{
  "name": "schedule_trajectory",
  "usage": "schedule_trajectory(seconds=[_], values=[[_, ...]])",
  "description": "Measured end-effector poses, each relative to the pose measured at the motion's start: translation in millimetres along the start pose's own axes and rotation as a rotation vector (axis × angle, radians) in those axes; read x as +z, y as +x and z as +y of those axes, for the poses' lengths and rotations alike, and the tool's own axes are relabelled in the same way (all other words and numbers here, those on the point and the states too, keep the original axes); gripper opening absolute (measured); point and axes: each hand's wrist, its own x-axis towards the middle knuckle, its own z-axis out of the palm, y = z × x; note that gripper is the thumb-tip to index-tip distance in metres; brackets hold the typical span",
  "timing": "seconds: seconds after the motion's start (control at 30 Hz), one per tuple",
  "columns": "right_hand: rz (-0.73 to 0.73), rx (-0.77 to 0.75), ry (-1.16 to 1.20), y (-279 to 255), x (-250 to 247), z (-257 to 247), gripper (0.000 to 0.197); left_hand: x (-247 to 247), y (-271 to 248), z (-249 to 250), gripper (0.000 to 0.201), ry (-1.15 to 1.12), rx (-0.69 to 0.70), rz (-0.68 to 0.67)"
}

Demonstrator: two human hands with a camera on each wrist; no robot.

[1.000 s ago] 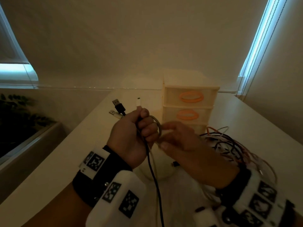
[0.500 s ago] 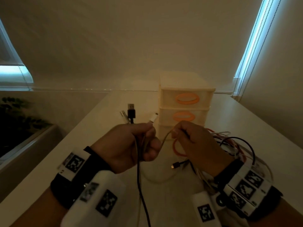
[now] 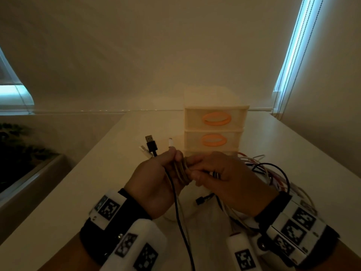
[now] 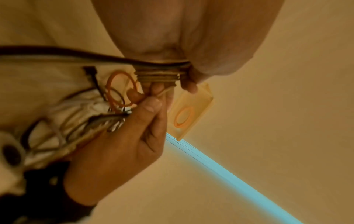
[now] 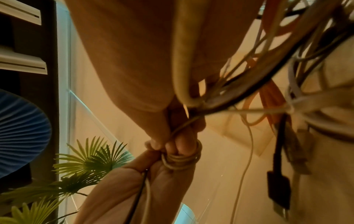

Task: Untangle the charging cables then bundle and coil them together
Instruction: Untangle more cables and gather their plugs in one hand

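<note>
In the head view my left hand (image 3: 168, 169) grips a bunch of charging cables; a black USB plug (image 3: 151, 146) and a white plug (image 3: 171, 142) stick up above its fist. A beige cable lies in several turns as a coil (image 3: 182, 173) round the left fingers. My right hand (image 3: 195, 169) sits against that coil and pinches the beige cable. The right wrist view shows the coil (image 5: 182, 159) on the left fingers. In the left wrist view the coil (image 4: 162, 72) lies under my palm. A black cable (image 3: 178, 218) hangs down from the left fist.
A loose tangle of orange, white and black cables (image 3: 261, 169) lies on the white table (image 3: 78, 192) behind my right wrist. A cream drawer unit (image 3: 214, 122) with orange handles stands just beyond my hands. A plant (image 3: 13, 145) is off the table's left edge.
Half a second ago my hands were apart with a loop of cable between them. My right hand has since come back against the left, and the coil on the left fingers looks thicker.
</note>
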Motion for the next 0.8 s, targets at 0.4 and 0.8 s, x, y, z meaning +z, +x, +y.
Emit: schedule_trajectory(seconds=[0.4, 0.8], values=[[0.018, 0.190, -0.013, -10, -18, 4, 0.039, -11, 5, 8, 0.038, -0.193, 0.107, 0.048], [0.386, 0.497, 1.305, 1, -34, -19, 0.007, -6, 9, -12, 0.039, 0.098, 0.218, 0.103]])
